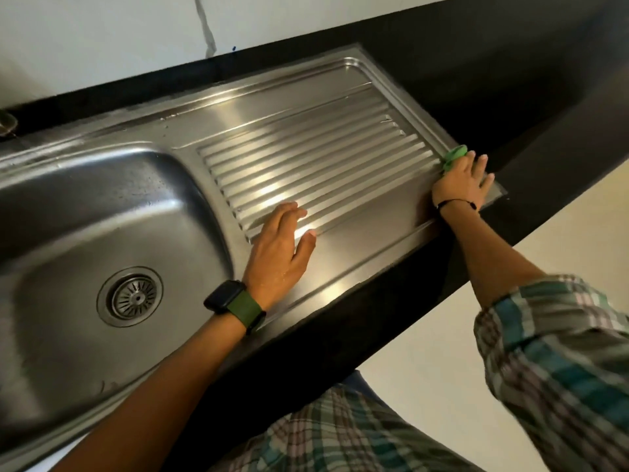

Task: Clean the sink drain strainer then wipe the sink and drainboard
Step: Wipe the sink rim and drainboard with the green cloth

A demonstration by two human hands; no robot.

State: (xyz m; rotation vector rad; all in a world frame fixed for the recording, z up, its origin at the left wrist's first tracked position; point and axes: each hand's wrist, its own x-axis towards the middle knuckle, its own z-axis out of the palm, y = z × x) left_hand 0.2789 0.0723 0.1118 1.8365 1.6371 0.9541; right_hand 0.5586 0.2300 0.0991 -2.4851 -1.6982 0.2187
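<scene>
The steel sink basin (85,212) fills the left, with the round drain strainer (131,296) seated in its floor. To its right lies the ribbed drainboard (306,144). My left hand (282,247), with a watch on its wrist, rests flat and open on the drainboard's near ribs. My right hand (463,183) presses a green cloth (454,155) onto the drainboard's far right edge with straight, spread fingers. Most of the cloth is hidden under the hand.
A black countertop (510,80) surrounds the sink, and a white wall (102,35) stands behind it. The base of a tap (6,122) shows at the left edge. Pale floor (442,352) lies below the counter's front edge.
</scene>
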